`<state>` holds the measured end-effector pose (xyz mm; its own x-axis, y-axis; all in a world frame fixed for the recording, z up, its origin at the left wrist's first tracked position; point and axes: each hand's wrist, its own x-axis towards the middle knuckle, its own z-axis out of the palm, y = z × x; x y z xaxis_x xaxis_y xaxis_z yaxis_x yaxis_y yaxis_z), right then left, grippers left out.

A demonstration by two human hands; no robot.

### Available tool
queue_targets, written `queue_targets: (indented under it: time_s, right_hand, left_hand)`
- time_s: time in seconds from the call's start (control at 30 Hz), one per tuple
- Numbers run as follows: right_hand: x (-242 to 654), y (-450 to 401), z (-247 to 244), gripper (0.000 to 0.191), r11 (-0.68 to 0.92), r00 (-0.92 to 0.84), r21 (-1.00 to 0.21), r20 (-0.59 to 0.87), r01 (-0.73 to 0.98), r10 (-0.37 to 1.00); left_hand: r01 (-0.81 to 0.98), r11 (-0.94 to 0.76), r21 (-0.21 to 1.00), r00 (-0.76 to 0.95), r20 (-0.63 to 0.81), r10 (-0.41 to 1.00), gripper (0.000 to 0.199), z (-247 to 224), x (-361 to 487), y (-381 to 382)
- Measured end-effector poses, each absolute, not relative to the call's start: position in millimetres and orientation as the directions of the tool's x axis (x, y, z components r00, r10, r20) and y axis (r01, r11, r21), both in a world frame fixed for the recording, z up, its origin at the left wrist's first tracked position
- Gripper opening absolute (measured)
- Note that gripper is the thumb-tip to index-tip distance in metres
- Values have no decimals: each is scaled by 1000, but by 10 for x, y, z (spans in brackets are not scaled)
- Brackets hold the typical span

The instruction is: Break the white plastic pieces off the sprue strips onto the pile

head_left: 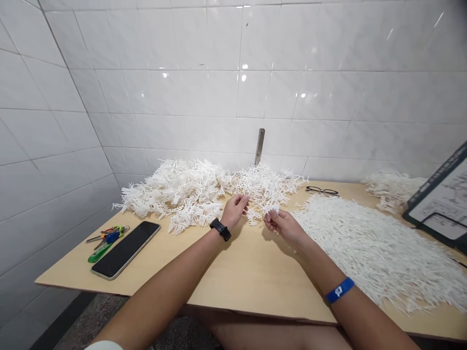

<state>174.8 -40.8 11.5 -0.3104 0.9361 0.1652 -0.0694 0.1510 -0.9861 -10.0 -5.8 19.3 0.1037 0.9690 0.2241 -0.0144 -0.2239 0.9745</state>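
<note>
Risk: tangled white strands [186,182], beyond both hands, could snap if tugged where they interlock. Risk: loose white strands [379,243], right of the right hand, could scatter if its forearm sweeps sideways.
Left hand [235,212]: fingers curled, near the tangle; fingertip contact and contents, cannot tell.
Right hand [283,226]: thumb against curled fingers; any strand pinched, too small to confirm.

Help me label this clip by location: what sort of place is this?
Probably a makeshift indoor work corner, judging by the tiled wall, the table and the heaped white pieces.
</note>
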Motion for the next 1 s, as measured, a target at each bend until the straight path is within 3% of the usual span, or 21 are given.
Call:
queue_targets:
  time_s: [0.13, 0.27, 0.5, 0.67, 1.0]
  right_hand:
    - [1724, -422, 133, 49, 179, -280, -980, 195, -83, 940]
    - [1625, -497, 184, 51, 198, -316, -978, 209, -66, 926]
    - [1455, -578, 195, 52, 242, -426, -970, 216, 7, 879]
    - [1450, -560, 159, 52, 242, -447, -964, 168, 112, 879]
    - [1531, -555, 143, 49, 161, -520, -981, 80, 111, 850]
  left_hand:
    - [61, -96, 994, 442, 59, 895, 66, 177, -78, -136]
    - [-32, -96, 995, 677, 92, 730, 72, 100, 18, -229]
    - [-196, -28, 980, 704, 161, 692, 78, 177, 15, -252]
    - [-146, -84, 986, 662, 160, 732, 66, 243, -32, -283]
    - [-39, -93, 995, 698, 93, 710, 61, 253, -91, -262]
